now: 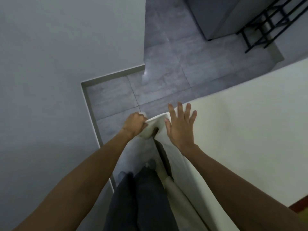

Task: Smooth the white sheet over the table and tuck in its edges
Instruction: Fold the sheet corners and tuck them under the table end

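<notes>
Pretty dim, cool grey cast all over. Soft all round, mushy detail, blurry near the hands. One small bright glare spot on the floor [145, 74]. Wide-angle bend at the edges, wall [66, 47] lines leaning. Shadows faint, darkest under the sheet [233, 122] fold.

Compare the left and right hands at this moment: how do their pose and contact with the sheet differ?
The left hand is closed in a fist gripping the white sheet at the table corner; the right hand is open, fingers spread, flat on top. The left is off the table's edge; the right is over its surface. Both are bare.
</notes>
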Demonstrator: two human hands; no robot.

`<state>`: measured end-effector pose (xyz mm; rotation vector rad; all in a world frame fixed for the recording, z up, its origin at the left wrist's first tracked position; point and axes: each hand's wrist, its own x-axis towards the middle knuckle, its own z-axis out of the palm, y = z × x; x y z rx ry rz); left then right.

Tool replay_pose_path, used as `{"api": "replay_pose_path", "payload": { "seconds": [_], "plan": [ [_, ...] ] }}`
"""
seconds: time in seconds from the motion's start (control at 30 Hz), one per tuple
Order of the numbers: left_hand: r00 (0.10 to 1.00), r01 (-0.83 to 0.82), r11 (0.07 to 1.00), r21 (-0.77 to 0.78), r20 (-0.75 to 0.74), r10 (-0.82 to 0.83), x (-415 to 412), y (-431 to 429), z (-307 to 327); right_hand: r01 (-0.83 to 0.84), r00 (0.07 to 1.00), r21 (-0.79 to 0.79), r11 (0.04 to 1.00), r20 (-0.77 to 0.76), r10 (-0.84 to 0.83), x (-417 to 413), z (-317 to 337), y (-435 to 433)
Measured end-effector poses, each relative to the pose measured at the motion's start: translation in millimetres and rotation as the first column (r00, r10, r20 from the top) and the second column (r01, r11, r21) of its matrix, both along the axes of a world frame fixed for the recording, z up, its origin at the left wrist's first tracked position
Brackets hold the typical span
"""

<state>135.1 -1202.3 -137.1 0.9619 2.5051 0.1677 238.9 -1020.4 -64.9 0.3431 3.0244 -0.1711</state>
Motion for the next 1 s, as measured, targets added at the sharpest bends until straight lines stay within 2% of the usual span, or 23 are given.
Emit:
{"api": "replay_pose_path", "payload": {
  "seconds": [0.17, 0.37, 0.63, 0.87, 1.0],
  "plan": [
    [0.985, -0.163, 0.986, 0.028, 0.065, 0.161, 29.1, -36.1, -32.2, -0.005, 1.000, -0.024, 1.000, 0.001, 0.005, 2.0, 1.6, -2.4],
    [0.916, -0.370, 0.927, 0.057, 0.188, 0.354, 85.0, -52.0, -54.5, 0.029, 0.999, -0.112, 0.993, -0.026, -0.032, 2.9, 6.5, -5.1],
    [0.841, -0.528, 0.835, 0.151, 0.232, 0.490, 150.4, -19.9, -82.5, 0.030, 0.998, -0.132, 0.991, -0.043, -0.036, 2.3, 5.5, -4.4],
    [0.782, -0.610, 0.755, 0.243, 0.338, 0.523, 189.8, 41.7, -98.8, 0.020, 0.999, -0.070, 0.997, -0.048, -0.024, 0.5, 0.4, -2.1],
    [0.802, -0.596, 0.664, 0.452, 0.378, 0.462, 194.9, 59.5, -92.1, 0.014, 0.998, -0.044, 0.999, -0.068, -0.017, 0.7, -1.3, -2.0]
  ]
}}
